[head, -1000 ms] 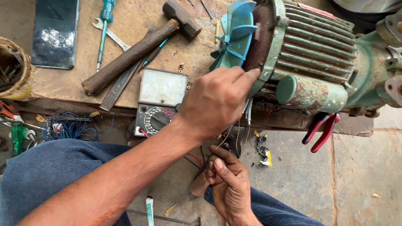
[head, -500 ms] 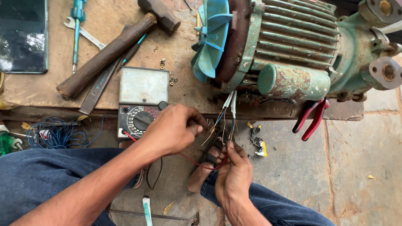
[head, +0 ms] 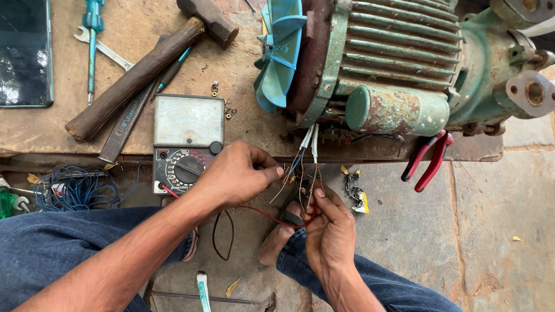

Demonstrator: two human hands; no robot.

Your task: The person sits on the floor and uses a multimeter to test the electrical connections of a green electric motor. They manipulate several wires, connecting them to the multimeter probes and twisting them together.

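Note:
A worn green electric motor [head: 402,59] with a blue fan [head: 280,48] lies on a wooden board [head: 150,1]. Several thin wires [head: 306,159] hang from its underside. My left hand [head: 235,172] pinches the wires from the left, just in front of an analog multimeter [head: 185,142]. My right hand [head: 331,229] grips the wire ends and a red test lead [head: 252,209] below them. Both hands are closed on the wires, a finger's width apart.
On the board lie a hammer [head: 151,62], a blue screwdriver [head: 93,16], a spanner [head: 104,50] and a dark phone [head: 16,48]. Red-handled pliers [head: 427,160] hang at the board's edge. Blue wire coil [head: 74,187] lies at left. My jeans-clad knees fill the bottom.
My left hand dropped from the motor's fan end down to the hanging wires and closed on them. My right hand stayed low at the wire ends.

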